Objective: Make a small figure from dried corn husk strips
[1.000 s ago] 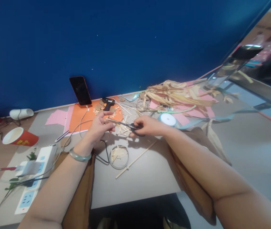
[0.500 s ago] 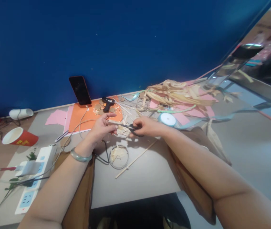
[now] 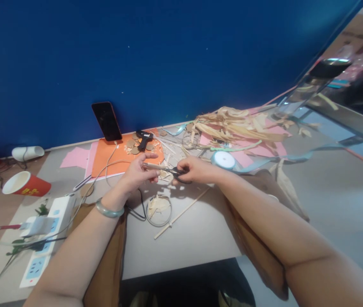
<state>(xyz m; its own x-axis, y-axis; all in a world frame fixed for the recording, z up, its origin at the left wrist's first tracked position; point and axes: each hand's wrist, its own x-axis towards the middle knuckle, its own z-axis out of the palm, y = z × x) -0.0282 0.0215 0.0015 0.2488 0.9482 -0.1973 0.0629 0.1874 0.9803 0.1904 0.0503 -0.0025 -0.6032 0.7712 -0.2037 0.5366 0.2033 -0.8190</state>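
My right hand (image 3: 194,169) is closed round the black handles of a pair of scissors (image 3: 180,173), whose blades point left. At the blade tips is my left hand (image 3: 141,171), its thumb and fingers bent together in a pinch. What it pinches is too small to make out. A green bangle (image 3: 109,209) circles the left wrist. Pale cut scraps (image 3: 166,175) lie on the table under the blades. Nearer me a grey cable loop (image 3: 171,209) surrounds pale husk pieces (image 3: 158,206), and a thin wooden stick (image 3: 184,211) lies beside it.
Behind my hands lie a black glue gun (image 3: 144,140) and an orange sheet (image 3: 105,155). A phone (image 3: 107,121) leans on the blue wall. Dried husks (image 3: 232,125) and a ribbon spool (image 3: 223,160) are at right; a power strip (image 3: 45,243) and red paper cup (image 3: 28,184) at left.
My left thumb and fingers have shifted slightly right and along the scissor blades. My right hand stays almost in place, still gripping the scissors.
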